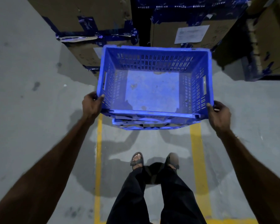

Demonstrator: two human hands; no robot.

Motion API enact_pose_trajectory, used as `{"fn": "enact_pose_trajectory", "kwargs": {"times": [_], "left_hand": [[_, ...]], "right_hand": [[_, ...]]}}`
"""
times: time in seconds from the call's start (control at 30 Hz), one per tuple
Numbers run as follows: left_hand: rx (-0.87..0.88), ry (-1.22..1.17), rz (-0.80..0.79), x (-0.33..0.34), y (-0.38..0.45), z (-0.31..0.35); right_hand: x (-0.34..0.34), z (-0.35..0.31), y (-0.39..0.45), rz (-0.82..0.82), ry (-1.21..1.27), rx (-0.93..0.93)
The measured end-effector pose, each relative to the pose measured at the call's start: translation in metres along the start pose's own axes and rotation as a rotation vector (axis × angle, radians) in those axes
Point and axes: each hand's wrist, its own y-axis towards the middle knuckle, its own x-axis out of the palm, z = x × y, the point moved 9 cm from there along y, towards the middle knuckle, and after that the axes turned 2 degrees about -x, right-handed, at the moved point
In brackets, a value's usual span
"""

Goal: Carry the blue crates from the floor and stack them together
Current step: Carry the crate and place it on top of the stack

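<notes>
An empty blue plastic crate (153, 88) with slotted walls is held in front of me above the floor. My left hand (91, 105) grips its left rim near the front corner, thumb over the edge. My right hand (219, 115) grips the right rim the same way. Just beneath the front edge shows the rim of a second blue crate (145, 125); whether the upper one rests on it I cannot tell.
Large cardboard boxes (189, 31) with blue tape stand close behind the crate, more boxes (90, 18) at left and right. Yellow floor lines (196, 151) run either side of my sandalled feet (137, 160) on the grey concrete floor.
</notes>
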Motion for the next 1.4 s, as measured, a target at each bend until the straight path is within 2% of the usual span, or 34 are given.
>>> {"fn": "enact_pose_trajectory", "kwargs": {"times": [0.07, 0.2, 0.4, 0.53, 0.8, 1.23, 1.4], "left_hand": [[0.038, 0.019, -0.010, -0.002, -0.008, -0.004], [0.010, 0.013, -0.021, -0.008, -0.010, -0.028], [-0.016, -0.249, -0.005, -0.006, -0.030, -0.036], [-0.054, -0.308, -0.029, -0.006, -0.034, -0.041], [-0.043, -0.265, -0.032, -0.002, -0.042, -0.040], [-0.081, -0.259, 0.002, 0.003, -0.049, -0.048], [-0.085, -0.260, -0.030, 0.006, -0.057, -0.048]], "right_hand": [[-0.004, 0.008, -0.013, 0.005, 0.049, 0.022], [-0.003, 0.028, -0.020, -0.038, 0.149, 0.096], [-0.008, 0.031, -0.012, -0.087, 0.238, 0.138], [-0.006, 0.037, -0.002, -0.132, 0.297, 0.175], [-0.008, 0.049, 0.015, -0.174, 0.311, 0.216], [-0.012, 0.042, 0.021, -0.181, 0.310, 0.166], [-0.016, 0.042, 0.025, -0.185, 0.316, 0.141]]}}
